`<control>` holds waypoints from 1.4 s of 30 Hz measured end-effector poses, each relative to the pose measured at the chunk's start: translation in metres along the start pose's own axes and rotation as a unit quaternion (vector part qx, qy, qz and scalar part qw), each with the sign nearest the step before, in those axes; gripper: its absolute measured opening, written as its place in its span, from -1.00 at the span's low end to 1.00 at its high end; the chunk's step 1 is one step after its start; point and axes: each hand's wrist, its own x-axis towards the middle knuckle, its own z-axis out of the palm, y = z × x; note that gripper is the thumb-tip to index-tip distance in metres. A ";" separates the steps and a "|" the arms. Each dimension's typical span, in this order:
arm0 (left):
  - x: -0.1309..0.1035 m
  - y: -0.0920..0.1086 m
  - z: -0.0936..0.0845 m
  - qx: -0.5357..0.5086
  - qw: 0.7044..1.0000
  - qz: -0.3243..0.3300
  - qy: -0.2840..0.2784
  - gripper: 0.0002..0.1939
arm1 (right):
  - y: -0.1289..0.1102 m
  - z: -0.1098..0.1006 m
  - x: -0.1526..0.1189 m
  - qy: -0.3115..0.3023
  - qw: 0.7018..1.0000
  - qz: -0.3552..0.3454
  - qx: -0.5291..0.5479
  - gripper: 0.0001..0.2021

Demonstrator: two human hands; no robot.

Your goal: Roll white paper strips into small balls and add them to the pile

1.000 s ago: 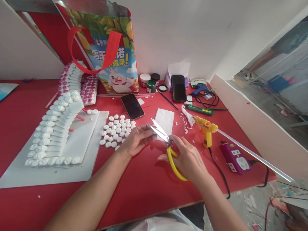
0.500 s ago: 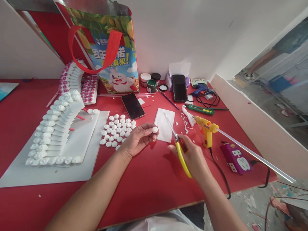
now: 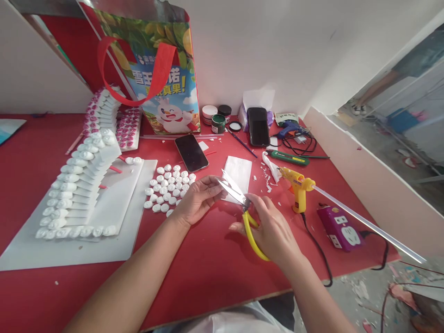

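My left hand [image 3: 196, 201] pinches a small white rosette [image 3: 225, 183] between thumb and fingers, and the scissor blades partly hide it. Yellow-handled scissors [image 3: 255, 240] are in my right hand [image 3: 277, 231], their blades parted and reaching across to the left fingertips at the rosette. Whether the blades touch it, I cannot tell. Beneath the blades lies a folded white sheet [image 3: 240, 167]. Many similar white rosettes [image 3: 171, 187] are spread on the red table, left of my left hand. Farther left, a curved stepped white model [image 3: 83, 199] edged with rosettes stands on a white board [image 3: 114, 254].
A yellow glue gun [image 3: 298, 185] with a long clear stick lies at right, beside a purple power socket [image 3: 342, 229]. Behind are a phone [image 3: 192, 153], paint jars [image 3: 218, 124], a green cutter [image 3: 289, 157] and a large printed bag [image 3: 166, 83]. Another person's arm [image 3: 378, 88] shows far right.
My right hand has moved the scissors left and turned them, bringing the blades to the rosette in my left hand. The left hand has barely shifted.
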 end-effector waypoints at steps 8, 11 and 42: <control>0.000 0.000 0.000 0.009 1.000 -0.002 0.006 -0.66 | -0.003 -0.002 0.001 0.001 1.000 -0.003 -0.009 -0.38; 0.000 -0.002 -0.002 0.012 1.000 -0.001 0.006 -0.68 | -0.002 0.000 0.000 0.002 1.000 -0.004 -0.008 -0.39; 0.000 -0.002 -0.005 0.037 0.999 0.005 0.000 -0.72 | -0.001 -0.031 0.012 -0.143 0.929 0.236 -0.247 -0.75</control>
